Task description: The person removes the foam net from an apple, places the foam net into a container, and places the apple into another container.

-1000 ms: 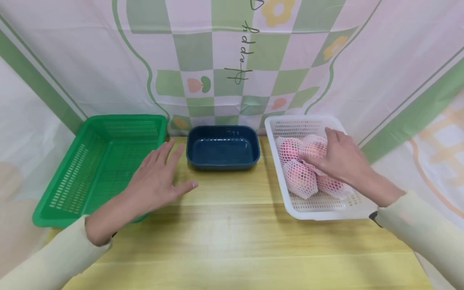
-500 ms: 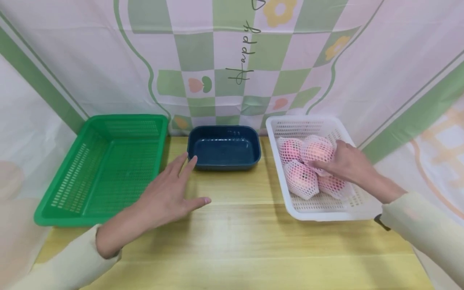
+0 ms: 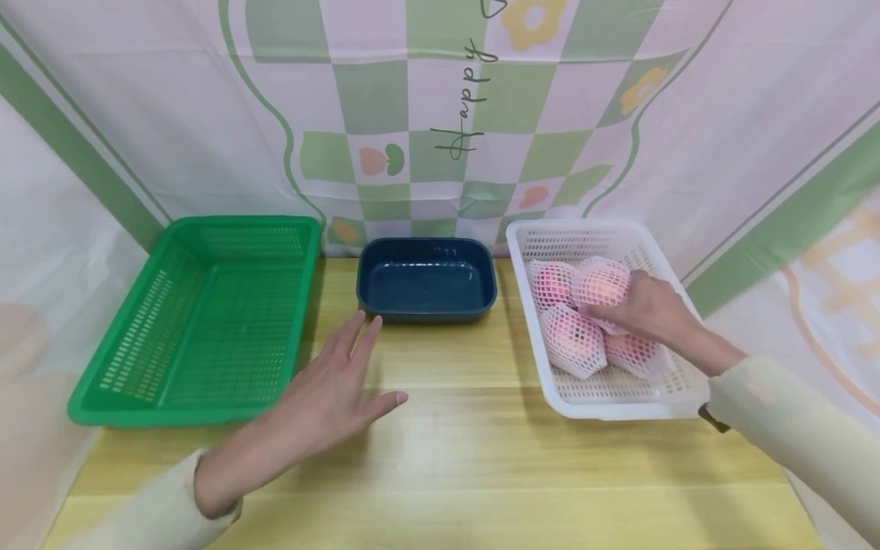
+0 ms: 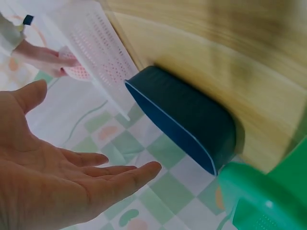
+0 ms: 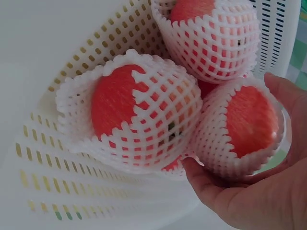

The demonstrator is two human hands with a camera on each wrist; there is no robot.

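Several red apples in white foam nets lie in a white plastic basket (image 3: 605, 413) on the right. My right hand (image 3: 653, 307) reaches into it and grips the upper right apple (image 3: 600, 281), thumb and fingers on opposite sides. In the right wrist view that apple (image 5: 252, 122) sits against the palm, beside another netted apple (image 5: 144, 110). My left hand (image 3: 319, 405) hovers over the table, fingers extended, holding nothing. Just beyond its fingertips stands a dark blue rectangular dish (image 3: 426, 290) with nothing in it. The left wrist view shows that hand (image 4: 62, 177) palm up.
A green plastic basket (image 3: 186, 416) stands on the left, nothing inside it. The containers rest on a wooden table (image 3: 440, 473). Behind them hangs a checked cloth (image 3: 371, 99) printed with flowers and lettering.
My right hand has come down around the upper right apple, which it now grips. The left hand has moved from over the green basket's edge, rightward and nearer the body.
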